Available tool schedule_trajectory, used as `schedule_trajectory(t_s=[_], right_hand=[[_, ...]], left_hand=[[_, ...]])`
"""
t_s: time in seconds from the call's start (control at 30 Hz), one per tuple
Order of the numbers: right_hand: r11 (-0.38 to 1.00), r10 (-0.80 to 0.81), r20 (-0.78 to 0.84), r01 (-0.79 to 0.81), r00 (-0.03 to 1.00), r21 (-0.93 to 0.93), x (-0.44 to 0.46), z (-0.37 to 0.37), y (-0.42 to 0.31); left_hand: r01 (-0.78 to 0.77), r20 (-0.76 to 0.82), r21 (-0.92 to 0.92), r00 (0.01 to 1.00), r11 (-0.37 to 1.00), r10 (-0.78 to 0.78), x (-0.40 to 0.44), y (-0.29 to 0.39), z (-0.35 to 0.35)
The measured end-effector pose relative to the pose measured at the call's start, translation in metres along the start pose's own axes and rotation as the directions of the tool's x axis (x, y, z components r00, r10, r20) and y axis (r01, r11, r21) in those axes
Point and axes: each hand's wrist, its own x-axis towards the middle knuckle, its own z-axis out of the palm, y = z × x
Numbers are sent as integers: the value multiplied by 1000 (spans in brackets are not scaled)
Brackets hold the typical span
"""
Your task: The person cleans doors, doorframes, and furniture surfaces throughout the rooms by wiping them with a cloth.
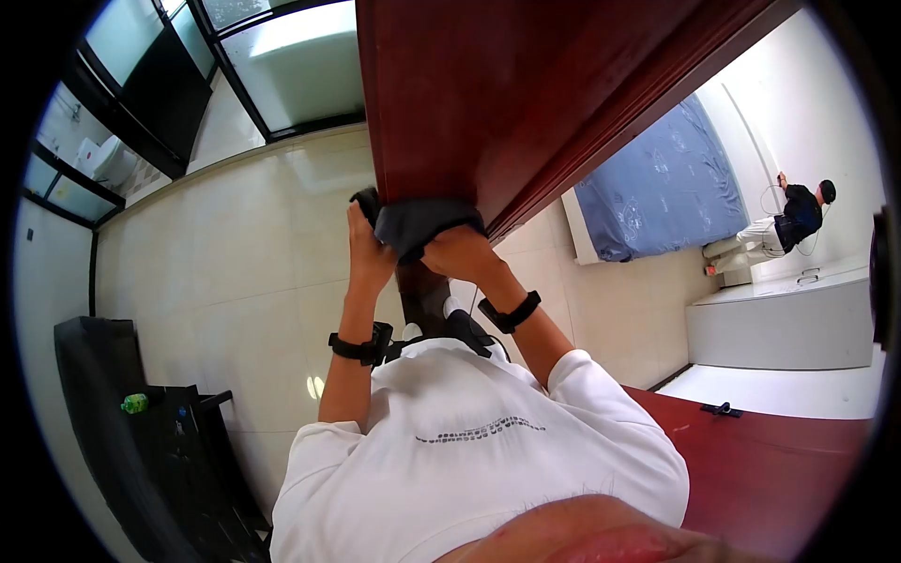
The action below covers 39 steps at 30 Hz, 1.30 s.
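Dark cloth | left fingers, right fingers pinching it | red door partly hides bed

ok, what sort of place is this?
Likely living quarters, perhaps a home or dormitory: there's a blue-sheeted rectangular bed, a white toilet beyond black-framed glass panels, and a glossy dark-red door.
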Motion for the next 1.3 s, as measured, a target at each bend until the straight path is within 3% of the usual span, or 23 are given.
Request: schedule_trajectory(t_s=[0.03,0.07,0.1,0.17,0.2,0.23,0.27,0.33,0.37,0.43,0.47,0.63,0.7,0.73,0.77,0.8,0.87,0.97,1.0,1.13,1.2,1.23,1.3], right_hand=[[1000,-3,-4,3,1000,2,-2,0,1],[999,-32,-431,41,902,11,-2,0,5],[997,-45,-774,80,632,7,-6,-6,6],[997,-38,-873,-36,487,-63,-21,-41,17],[998,22,-907,-64,421,-6,-27,-57,21],[994,82,-933,-92,349,53,-31,-73,23],[994,87,-931,-91,354,58,-34,-96,22],[992,41,-980,105,195,63,-36,-134,22],[993,47,-979,99,197,67,-32,-134,26],[994,-95,-943,86,320,-71,-24,-128,34],[987,-142,-948,117,284,-113,-22,-117,41],[997,-32,-916,73,400,-3,-8,-55,54],[999,49,-847,-30,529,39,-6,-30,53],[933,218,-761,99,611,347,-5,-21,51],[761,338,-625,186,704,621,-3,-9,46],[671,497,-531,85,686,737,1,17,41],[687,454,-663,240,595,686,19,47,33],[895,241,-767,169,595,412,29,80,17],[885,269,-770,167,578,434,27,75,8],[944,217,-872,133,439,302,16,23,18],[960,229,-760,-13,608,279,2,-9,31],[954,245,-755,-11,608,300,-8,-27,26],[945,290,-932,90,218,315,-17,-59,22]], left_hand=[[3,-70,19,998,1000,-2,3,20,-1],[6,-143,37,990,999,-1,9,40,-4],[6,-145,42,989,999,0,16,47,-5],[-300,-354,77,883,951,307,32,60,-8],[-289,-348,81,889,954,299,40,73,-11],[-412,-299,218,835,885,462,52,89,-14],[-524,-230,342,758,780,610,64,105,-17],[-561,-194,391,724,729,662,86,135,-15],[-599,-156,436,685,672,712,95,145,-13],[-595,-164,491,654,636,739,109,154,-7],[-582,-177,552,618,597,766,112,155,-5],[-537,30,597,758,597,652,94,132,-4],[-525,163,595,820,609,548,80,100,-2],[-515,212,605,840,608,500,70,83,0],[-519,235,606,841,602,487,57,58,2],[-526,255,608,838,594,482,50,31,6],[-579,367,628,809,520,459,36,-3,2],[-635,489,654,769,411,410,38,0,-17],[-676,473,623,726,393,499,48,12,-24],[-668,510,670,731,324,454,75,66,-45],[-673,469,682,703,286,535,97,121,-43],[-680,444,685,675,263,589,104,141,-43],[-668,427,713,654,212,624,109,164,-24]])
